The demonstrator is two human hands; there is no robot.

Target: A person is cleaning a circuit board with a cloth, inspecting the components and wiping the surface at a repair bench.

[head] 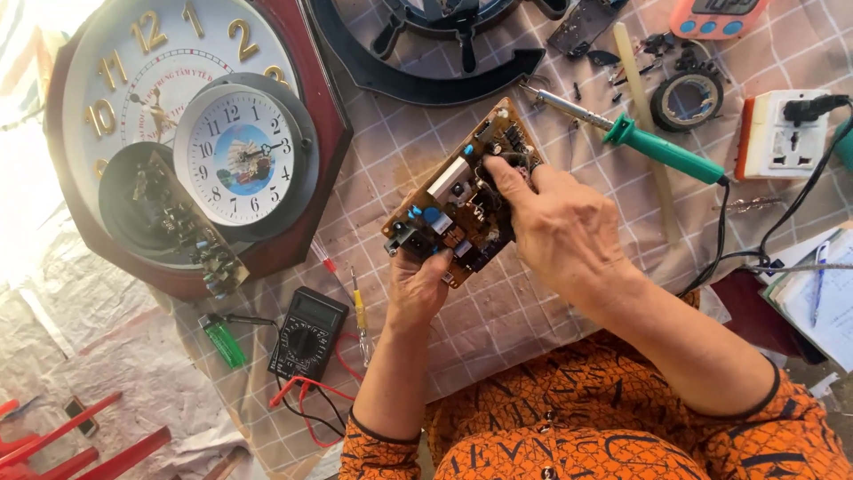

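**Holding circuit board, working a part at its top end**

L hand [416, 283] pinches the brown circuit board [458, 197] by its lower edge, thumb on top, board tilted above the checked cloth [498, 311]. R hand [560, 227] lies over the upper half, fingertips pressed together on a dark component. Best done w/ board kept steady, pull straight, no twisting. Soldering iron [653, 147] lies just beside; multimeter [306, 333] near L wrist.
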